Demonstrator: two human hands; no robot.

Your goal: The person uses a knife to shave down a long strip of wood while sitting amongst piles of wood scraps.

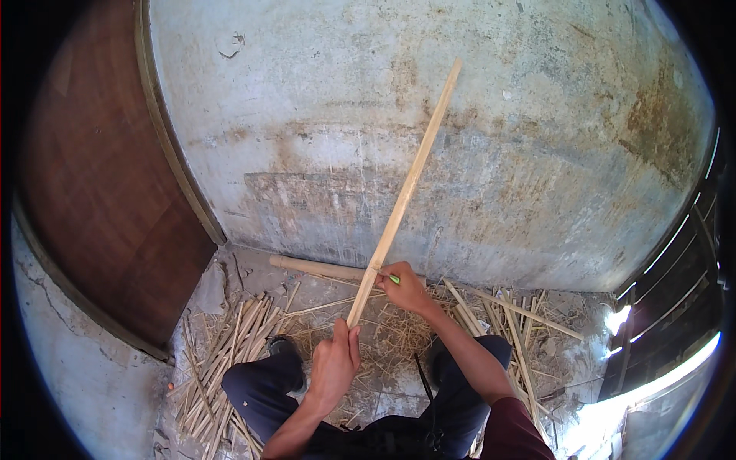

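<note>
A long, pale bamboo strip [418,165] slants up and away from me, its far end in front of the wall. My left hand [333,366] is closed around its near end. Against the strip, a little farther up, is my right hand [404,287], its fingers closed on a small tool with a bright green end [394,279]. The rest of that tool is hidden by the fingers, so its kind cannot be made out. Behind the strip, a thicker bamboo pole [318,267] lies on the floor along the foot of the wall.
Split bamboo strips lie heaped on the floor to the left [222,368], and more strips [521,330] to the right. Shavings [399,326] cover the ground between my legs. A stained wall [322,153] rises ahead, a brown door [115,176] stands left, and dark slats [667,284] are at right.
</note>
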